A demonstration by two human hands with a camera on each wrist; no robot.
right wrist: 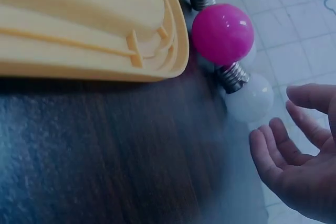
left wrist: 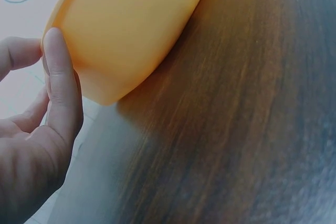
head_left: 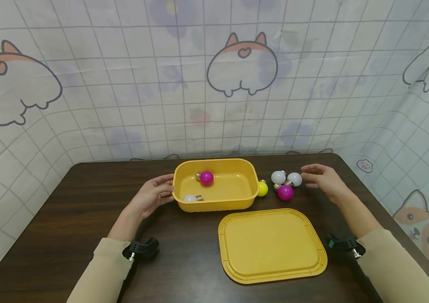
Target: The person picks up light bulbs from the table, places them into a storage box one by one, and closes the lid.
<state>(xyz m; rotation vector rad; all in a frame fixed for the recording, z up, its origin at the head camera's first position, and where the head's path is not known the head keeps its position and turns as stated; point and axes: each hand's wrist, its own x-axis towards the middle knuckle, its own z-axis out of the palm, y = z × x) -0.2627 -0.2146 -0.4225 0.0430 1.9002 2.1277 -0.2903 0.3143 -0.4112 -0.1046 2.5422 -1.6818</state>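
My left hand is at the left end of a yellow plastic box, its fingers extended and touching the rim. In the left wrist view the thumb lies against the box's outer side. Inside the box are a magenta light bulb and a white light bulb. My right hand is held just right of a white bulb, fingers loosely spread, nothing in them. Beside that bulb lie another white bulb and a magenta bulb. A yellow bulb lies against the box's right end.
A flat yellow lid lies on the dark wooden table, in front of and to the right of the box. Behind the table hangs a checked cloth with cartoon dogs. Each wrist wears a black strap.
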